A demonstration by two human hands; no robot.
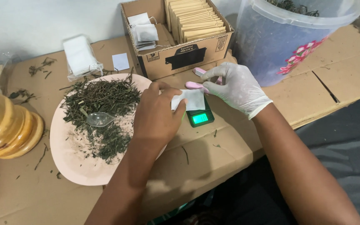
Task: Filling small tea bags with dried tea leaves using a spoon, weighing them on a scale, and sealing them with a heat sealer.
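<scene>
**Two hands hold a small white bag over the scale**

The bare left hand point(157, 114) and the gloved right hand point(236, 89) meet above a small black scale point(200, 117) with a lit green display. Between them is a white bag point(190, 100), pinched at its left edge by the left thumb and fingertips and at its right edge by the gloved fingers, which are curled close together. The bag hides most of the scale's platform. A pink tool point(196, 85) lies just behind the bag, partly covered by the glove.

Left of the hands sits a pink plate point(73, 160) strewn with dried green leaves point(101, 98); a clear spoon point(98, 119) rests on the pile. The left wrist crosses the plate's right rim. Behind stands a cardboard box point(180, 56) packed with tan envelopes and a few white bags. A clear bucket point(288, 37) stands at right, a wrapped white stack point(80, 56) at left, a wooden object point(5, 125) at far left. Everything rests on flattened cardboard point(213, 166).
</scene>
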